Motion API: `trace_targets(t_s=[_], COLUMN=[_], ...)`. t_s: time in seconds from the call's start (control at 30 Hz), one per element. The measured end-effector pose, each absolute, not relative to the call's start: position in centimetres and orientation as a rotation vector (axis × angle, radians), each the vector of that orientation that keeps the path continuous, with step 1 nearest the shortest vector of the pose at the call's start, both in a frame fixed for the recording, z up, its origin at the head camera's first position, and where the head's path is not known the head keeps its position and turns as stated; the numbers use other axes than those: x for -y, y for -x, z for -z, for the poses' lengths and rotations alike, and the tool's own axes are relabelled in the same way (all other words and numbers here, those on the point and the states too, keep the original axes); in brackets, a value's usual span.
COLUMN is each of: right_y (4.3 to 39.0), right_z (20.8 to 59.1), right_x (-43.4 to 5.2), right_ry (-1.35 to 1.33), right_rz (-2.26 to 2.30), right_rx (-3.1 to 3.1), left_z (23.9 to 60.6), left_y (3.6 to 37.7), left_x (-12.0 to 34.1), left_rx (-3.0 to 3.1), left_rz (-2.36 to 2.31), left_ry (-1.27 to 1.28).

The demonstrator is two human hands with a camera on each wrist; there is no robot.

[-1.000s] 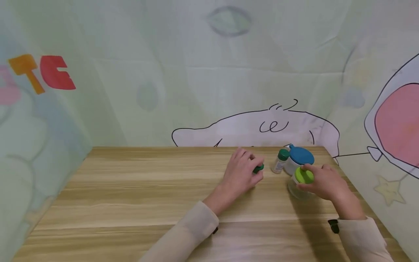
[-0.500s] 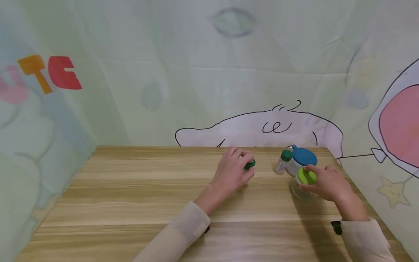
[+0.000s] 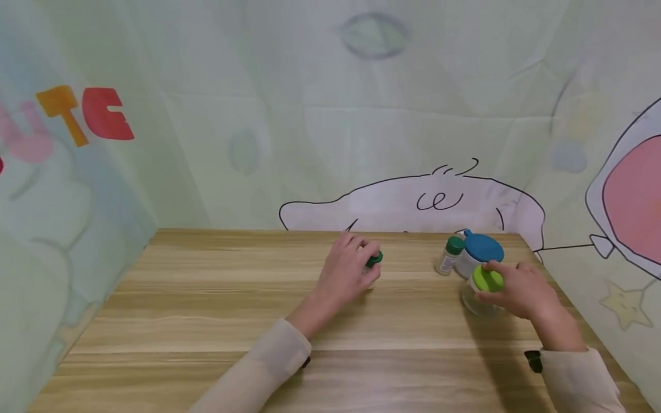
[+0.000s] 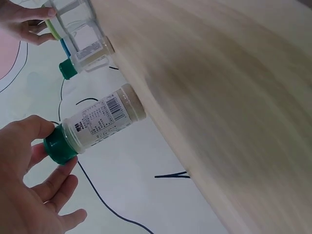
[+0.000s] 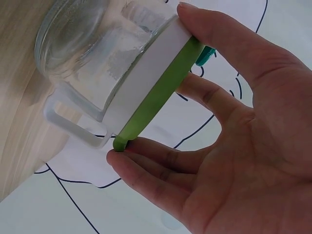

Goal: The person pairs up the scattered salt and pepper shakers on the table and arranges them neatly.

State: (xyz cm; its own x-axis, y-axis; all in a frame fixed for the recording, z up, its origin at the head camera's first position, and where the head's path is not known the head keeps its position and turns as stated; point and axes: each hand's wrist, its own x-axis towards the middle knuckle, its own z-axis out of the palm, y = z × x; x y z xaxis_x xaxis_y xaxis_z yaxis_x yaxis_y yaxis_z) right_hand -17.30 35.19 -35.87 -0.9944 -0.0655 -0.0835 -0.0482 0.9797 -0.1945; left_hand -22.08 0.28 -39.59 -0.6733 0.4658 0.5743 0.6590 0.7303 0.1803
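My left hand (image 3: 343, 268) pinches the green cap of a clear seasoning shaker (image 4: 103, 120) between thumb and fingers. In the left wrist view the shaker has a printed label with a barcode and pale contents low down; its base is at or close to the tabletop. On the right, my right hand (image 3: 524, 291) grips the lime-green lid of a clear glass seasoning jar (image 5: 92, 68) with a white collar and handle. A second green-capped shaker (image 3: 448, 259) stands between the hands, beside a blue-lidded jar (image 3: 484, 248) behind the lime-lidded one.
The wooden table (image 3: 217, 310) runs back to a printed cloth wall (image 3: 206, 126) with cartoon drawings. The jars stand close together near the table's right edge. Bare wood stretches left of my left hand.
My left hand has moved left with its shaker, away from the second shaker and the jars. My right hand stays on the lime-green lid. The view has shifted slightly.
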Motion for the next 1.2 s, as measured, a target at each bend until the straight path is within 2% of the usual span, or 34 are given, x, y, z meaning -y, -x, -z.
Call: trace_targets(t_s=[1.2], right_y=[17.3], right_z=[35.8], right_x=[-34.6], right_ry=[0.025], right_rz=[0.282], right_rx=[-2.988], left_z=[40.7], left_y=[21.3], left_x=[8.9], left_rx=[2.467], left_rz=[0.549], left_ry=[0.649])
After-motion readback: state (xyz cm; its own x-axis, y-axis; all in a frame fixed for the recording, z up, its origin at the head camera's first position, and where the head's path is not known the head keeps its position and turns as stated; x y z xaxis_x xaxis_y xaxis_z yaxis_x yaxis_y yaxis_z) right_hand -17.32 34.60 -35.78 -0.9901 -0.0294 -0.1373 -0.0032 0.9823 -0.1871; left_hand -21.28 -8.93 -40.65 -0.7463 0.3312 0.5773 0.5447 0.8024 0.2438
